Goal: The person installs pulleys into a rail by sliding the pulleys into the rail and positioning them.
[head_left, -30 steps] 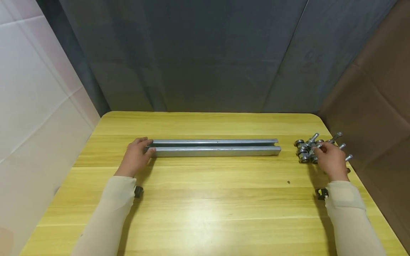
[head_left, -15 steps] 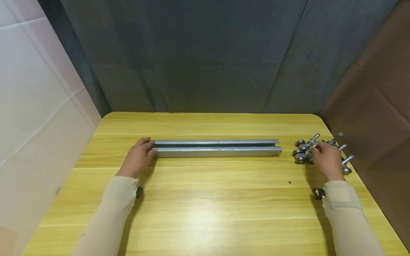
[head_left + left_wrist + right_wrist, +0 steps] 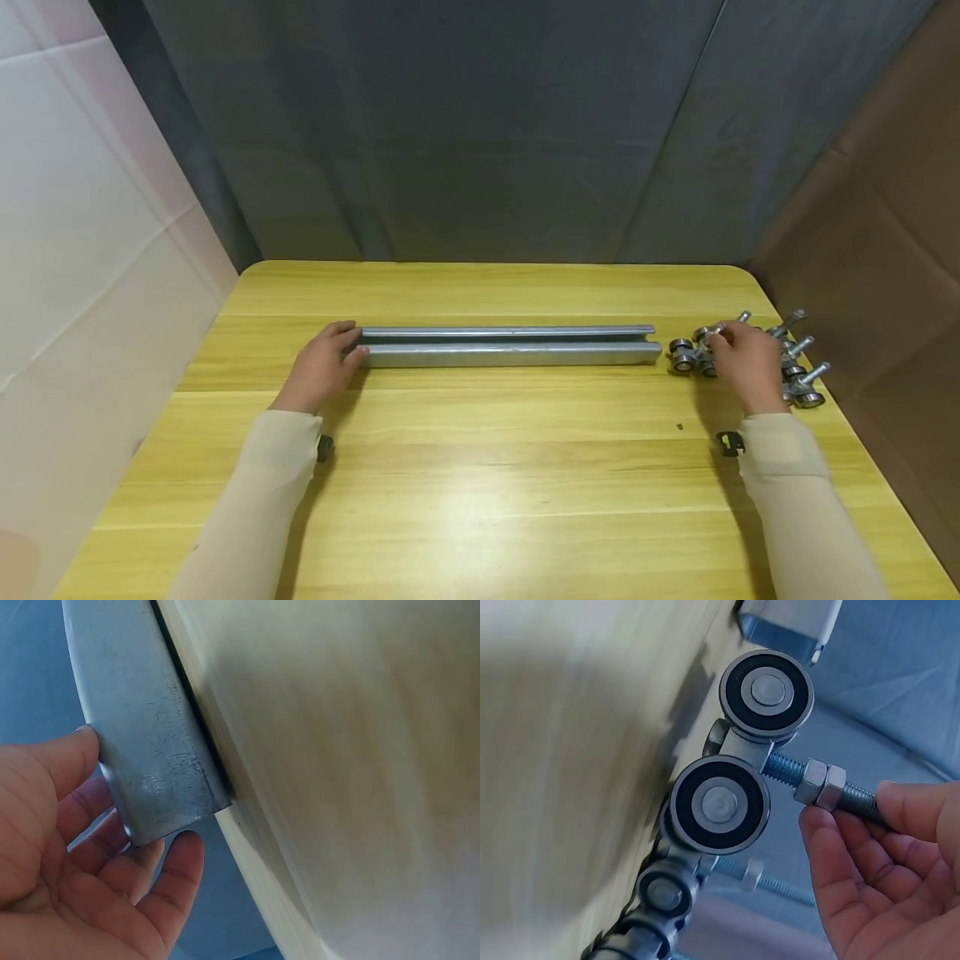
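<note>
A silver C-shaped metal track (image 3: 510, 356) lies lengthwise across the table with its slot facing up. At its left end, my left hand (image 3: 318, 367) grips it, the thumb on the near lip and fingers at the far side and end face, as the left wrist view of the track (image 3: 150, 742) shows. My right hand (image 3: 750, 367) pinches the threaded bolt (image 3: 784, 769) of a roller trolley (image 3: 720, 802) beyond its two nuts. That trolley's wheels (image 3: 682, 363) are just short of the track's right end. Whether they touch the table, I cannot tell.
Several more roller trolleys (image 3: 808, 398) are clustered at the table's right edge, bolts pointing up, partly behind my right hand. A small dark speck (image 3: 679, 427) is on the wooden table (image 3: 480, 467). A dark curtain (image 3: 480, 133) hangs behind.
My right hand has moved left with the trolley, drawing it from the cluster toward the track's right end. My left hand stays at the track's left end.
</note>
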The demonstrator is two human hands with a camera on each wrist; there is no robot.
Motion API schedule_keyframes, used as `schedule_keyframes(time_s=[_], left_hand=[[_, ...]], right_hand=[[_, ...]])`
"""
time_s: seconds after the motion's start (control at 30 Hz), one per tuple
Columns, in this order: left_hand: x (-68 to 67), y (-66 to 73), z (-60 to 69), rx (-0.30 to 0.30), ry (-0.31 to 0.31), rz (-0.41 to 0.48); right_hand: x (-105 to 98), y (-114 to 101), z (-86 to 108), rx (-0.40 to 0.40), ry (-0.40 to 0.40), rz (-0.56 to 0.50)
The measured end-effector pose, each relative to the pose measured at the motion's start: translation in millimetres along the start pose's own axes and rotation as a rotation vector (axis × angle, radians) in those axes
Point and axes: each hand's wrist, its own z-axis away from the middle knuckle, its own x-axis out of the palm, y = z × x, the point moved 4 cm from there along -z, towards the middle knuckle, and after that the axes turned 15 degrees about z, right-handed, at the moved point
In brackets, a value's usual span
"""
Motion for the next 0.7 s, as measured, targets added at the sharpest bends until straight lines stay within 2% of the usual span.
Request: schedule_keyframes(time_s=[0.33,0.7], left_hand=[[5.1,2.1,0.5,0.008,0.001,0.001],[4.3,4.7,1.1,0.01,0.008,-0.003]], right_hand=[[6.9,-12.8,-5.7,-0.018,-0.018,-0.014],[9.4,-20.3,-15.6,-0.039,-0.027,-0.012]])
